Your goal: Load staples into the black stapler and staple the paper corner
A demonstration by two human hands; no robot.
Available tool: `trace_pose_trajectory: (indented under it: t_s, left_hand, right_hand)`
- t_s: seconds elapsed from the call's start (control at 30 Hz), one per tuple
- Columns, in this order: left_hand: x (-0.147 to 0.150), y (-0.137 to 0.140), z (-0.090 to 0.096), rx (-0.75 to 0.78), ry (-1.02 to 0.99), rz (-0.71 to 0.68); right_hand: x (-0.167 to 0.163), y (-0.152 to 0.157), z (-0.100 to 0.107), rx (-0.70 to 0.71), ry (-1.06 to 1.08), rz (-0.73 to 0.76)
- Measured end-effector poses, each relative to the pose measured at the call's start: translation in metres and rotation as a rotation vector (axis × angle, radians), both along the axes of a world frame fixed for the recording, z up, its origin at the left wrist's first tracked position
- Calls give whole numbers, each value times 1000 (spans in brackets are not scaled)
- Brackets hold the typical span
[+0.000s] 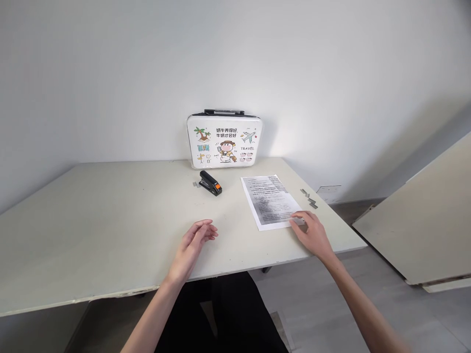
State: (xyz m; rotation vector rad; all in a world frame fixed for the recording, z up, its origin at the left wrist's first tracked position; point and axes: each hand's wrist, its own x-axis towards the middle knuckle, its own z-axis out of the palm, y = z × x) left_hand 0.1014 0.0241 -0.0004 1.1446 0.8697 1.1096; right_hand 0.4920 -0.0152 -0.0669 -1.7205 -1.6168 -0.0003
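Paper [270, 201] lies under right hand's [312, 231] open fingertips, pinned flat at its near corner; left hand [195, 240] open, empty, hovering over table [91, 220], stapler [210, 183] beyond it.

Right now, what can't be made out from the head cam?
- Printed sheet, head view: text too small and blurred to read.
- Sheet's near right corner: covered by right hand; contact with the sheet shows, grip does not.
- Staple strips beside the sheet: too small to count.
- Small grey piece left of stapler: too small to identify.
- Case at the wall: back side hidden.
- Left hand: palm turned away.
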Motion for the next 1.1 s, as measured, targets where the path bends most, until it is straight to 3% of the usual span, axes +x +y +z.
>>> trace_pose_trajectory:
  t_s: [0.1,0.37,0.63,1.1]
  left_hand:
    - [0,0,1,-1,-4,1]
    - [0,0,0,-17,-17,-2]
    - [0,0,1,-23,-19,5]
    - [1,-1,0,-11,-16,1]
  right_hand:
    - [1,2,-4,-1,-34,-37]
    - [-5,3,-5,-228,-176,-86]
    - [-9,5,-7,-331,-259,-130]
    - [-9,5,-11,-320,-271,-108]
